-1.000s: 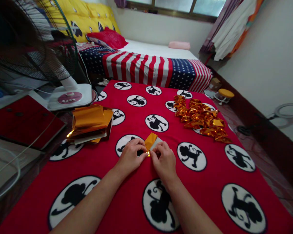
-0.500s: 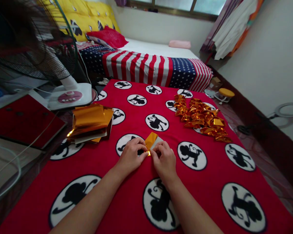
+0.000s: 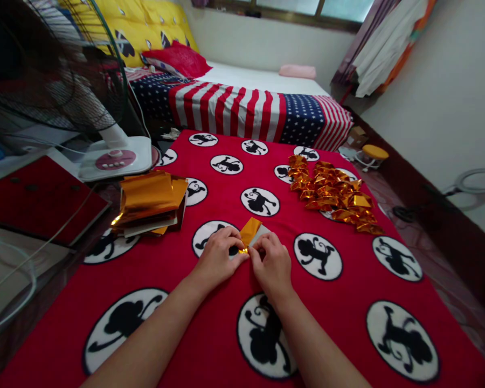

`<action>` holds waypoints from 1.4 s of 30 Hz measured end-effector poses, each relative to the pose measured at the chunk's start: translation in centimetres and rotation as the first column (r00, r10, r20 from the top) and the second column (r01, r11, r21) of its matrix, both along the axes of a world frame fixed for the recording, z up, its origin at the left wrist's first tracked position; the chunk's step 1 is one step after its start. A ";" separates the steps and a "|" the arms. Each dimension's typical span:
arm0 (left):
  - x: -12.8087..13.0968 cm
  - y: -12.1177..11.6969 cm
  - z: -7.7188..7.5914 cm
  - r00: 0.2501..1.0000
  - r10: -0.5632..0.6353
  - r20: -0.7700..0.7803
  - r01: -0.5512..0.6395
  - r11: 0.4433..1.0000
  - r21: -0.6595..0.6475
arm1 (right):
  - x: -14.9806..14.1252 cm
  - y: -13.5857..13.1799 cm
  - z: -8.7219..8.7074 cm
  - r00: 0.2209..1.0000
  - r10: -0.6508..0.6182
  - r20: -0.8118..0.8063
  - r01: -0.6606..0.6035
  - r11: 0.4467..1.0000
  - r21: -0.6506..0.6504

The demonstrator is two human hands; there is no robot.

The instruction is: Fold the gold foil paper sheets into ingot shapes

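Observation:
A sheet of gold foil paper, partly folded and showing a pale grey side, lies on the red cloth in front of me. My left hand pinches its near left edge between thumb and fingers. From the other side, my right hand grips the near right edge, and the thumbs almost meet at a small shiny fold. The fingers cover much of the paper's near part. Left of my hands sits a stack of gold foil paper. Rows of folded gold foil pieces rest at the right.
The red cloth with monkey prints covers the table. An electric fan and a dark red panel stand at the left. A bed is behind the table; a yellow stool is beyond its right side.
Both thumbs have shifted slightly at the near fold, and the left thumb now sits closer to the right. The stack and the folded pieces stay where they were.

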State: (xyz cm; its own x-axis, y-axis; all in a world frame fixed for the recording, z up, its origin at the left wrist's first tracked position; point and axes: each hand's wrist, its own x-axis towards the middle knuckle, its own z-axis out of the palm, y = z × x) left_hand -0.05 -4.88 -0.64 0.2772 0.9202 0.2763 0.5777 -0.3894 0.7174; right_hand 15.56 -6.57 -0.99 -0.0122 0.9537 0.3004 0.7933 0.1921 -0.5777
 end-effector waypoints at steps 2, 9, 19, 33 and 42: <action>0.3 0.0 -0.2 0.999 0.035 -0.004 -0.035 0.999 0.012 | 0.0 0.0 0.1 1.000 0.000 0.000 0.000 1.000 -0.007; 0.6 0.0 -0.6 0.996 0.085 -0.024 -0.085 0.996 0.028 | -0.1 -0.1 0.2 1.000 0.001 -0.029 -0.002 1.000 -0.030; 0.4 0.0 -0.7 0.997 0.070 -0.022 -0.070 0.997 0.027 | 1.1 0.2 0.1 0.993 0.051 -0.104 -0.060 0.995 -0.084; 0.4 0.1 -0.8 0.997 0.072 -0.027 -0.071 0.997 0.033 | 1.6 0.6 0.8 0.998 -0.029 -0.063 0.016 0.981 -0.191; 0.0 0.5 -0.5 1.000 0.008 -0.017 -0.008 1.000 -0.020 | 1.4 0.5 0.8 0.999 -0.035 -0.010 0.032 0.983 -0.180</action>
State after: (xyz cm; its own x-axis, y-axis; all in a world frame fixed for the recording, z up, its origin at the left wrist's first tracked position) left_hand -0.06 -4.36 -1.13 0.2742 0.9277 0.2536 0.5928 -0.3706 0.7150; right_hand 16.92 -6.04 -0.17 0.0234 0.9921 0.1235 0.7900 0.0573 -0.6105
